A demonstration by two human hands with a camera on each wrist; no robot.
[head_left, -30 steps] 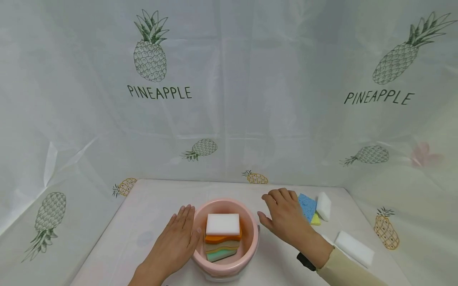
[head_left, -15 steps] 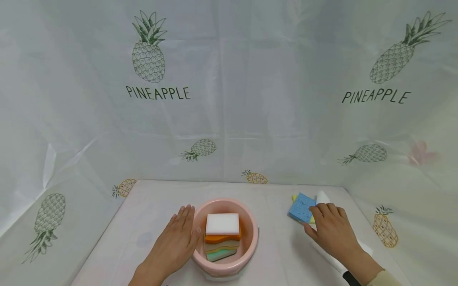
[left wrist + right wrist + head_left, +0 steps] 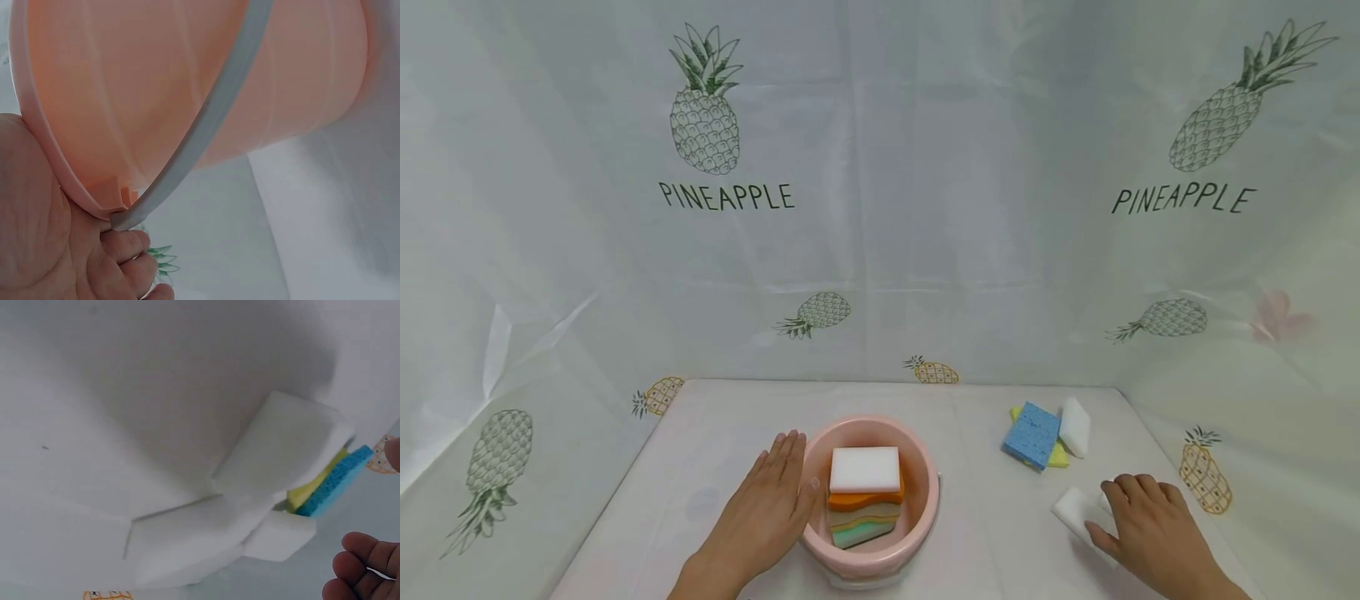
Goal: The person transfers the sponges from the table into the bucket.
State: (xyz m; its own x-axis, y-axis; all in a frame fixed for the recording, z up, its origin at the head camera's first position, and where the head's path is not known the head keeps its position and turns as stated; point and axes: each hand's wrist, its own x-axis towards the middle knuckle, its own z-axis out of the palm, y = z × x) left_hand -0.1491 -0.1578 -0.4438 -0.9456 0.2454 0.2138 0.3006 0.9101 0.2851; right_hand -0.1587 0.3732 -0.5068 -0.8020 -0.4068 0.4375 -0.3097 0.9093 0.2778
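My left hand lies with straight fingers along the left rim of a pink bucket. In the left wrist view its palm meets the rim beside the grey handle. Inside the bucket are a white sponge, an orange one and layered beige and green sponges. At the right, my right hand is over white sponge blocks, its fingers loosely bent and partly hiding them. The right wrist view shows two blocks close together, apart from the fingertips.
Farther back on the right, a blue sponge lies on a yellow sponge, next to another white block. A pale cloth covers the table. Behind it hangs a pineapple-print sheet.
The right hand has moved right and nearer, from beside the bucket past the blue sponge to the white blocks. The left hand stays at the rim.
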